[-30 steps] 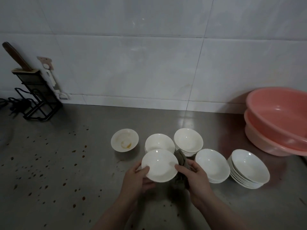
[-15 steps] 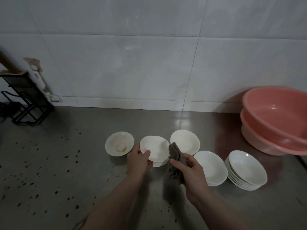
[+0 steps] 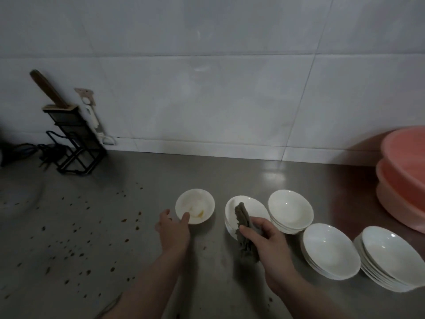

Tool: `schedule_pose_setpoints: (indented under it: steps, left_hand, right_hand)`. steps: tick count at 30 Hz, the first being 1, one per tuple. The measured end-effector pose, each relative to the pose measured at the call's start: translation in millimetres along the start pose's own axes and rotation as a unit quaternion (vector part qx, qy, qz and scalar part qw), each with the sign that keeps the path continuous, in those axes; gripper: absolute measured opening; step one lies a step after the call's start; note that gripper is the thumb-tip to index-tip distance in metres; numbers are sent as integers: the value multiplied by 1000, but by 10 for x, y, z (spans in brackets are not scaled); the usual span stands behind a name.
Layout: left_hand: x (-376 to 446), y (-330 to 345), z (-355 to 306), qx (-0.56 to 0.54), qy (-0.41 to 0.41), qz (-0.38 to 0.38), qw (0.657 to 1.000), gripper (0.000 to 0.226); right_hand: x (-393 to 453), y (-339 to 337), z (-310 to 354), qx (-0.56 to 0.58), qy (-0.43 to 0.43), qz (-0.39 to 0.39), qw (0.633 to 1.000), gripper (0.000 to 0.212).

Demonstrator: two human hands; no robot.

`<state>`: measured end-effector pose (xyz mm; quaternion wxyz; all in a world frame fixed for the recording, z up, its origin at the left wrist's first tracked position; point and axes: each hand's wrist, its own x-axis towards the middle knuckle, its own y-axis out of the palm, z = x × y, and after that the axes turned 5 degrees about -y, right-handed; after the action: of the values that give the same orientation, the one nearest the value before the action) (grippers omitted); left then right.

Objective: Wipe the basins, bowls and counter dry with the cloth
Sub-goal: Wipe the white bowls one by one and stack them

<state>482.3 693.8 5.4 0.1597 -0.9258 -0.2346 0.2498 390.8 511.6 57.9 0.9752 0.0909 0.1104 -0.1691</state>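
One wiped bowl (image 3: 247,212) is now lying on its stack; left hand (image 3: 173,229), fingers relaxed, is reaching onto the soiled bowl (image 3: 195,206) mid-surface. Right hand (image 3: 264,240) is gripping the cloth (image 3: 243,229).

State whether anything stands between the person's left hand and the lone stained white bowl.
Nothing visible does: the left hand already reaches the near rim of the stained white bowl, one fingertip at its edge.

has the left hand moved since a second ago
Yes. The left hand then held a white bowl up with the right hand; half a second ago it was at the bowl stack. Now it has gone left, fingertips at the stained bowl rim.
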Motion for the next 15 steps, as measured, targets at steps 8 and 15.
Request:
schedule_pose_setpoints:
  steps: [8,15]
  left_hand:
    - [247,7,-6,-83,-64,102,989,29]
    - [-319,-311,122,-34,-43,150,987,28]
  right_hand:
    - [-130,163,-18,-26,-19,-2,999,16]
    - [-335,-204,-16,-27,-15,-28,999,17]
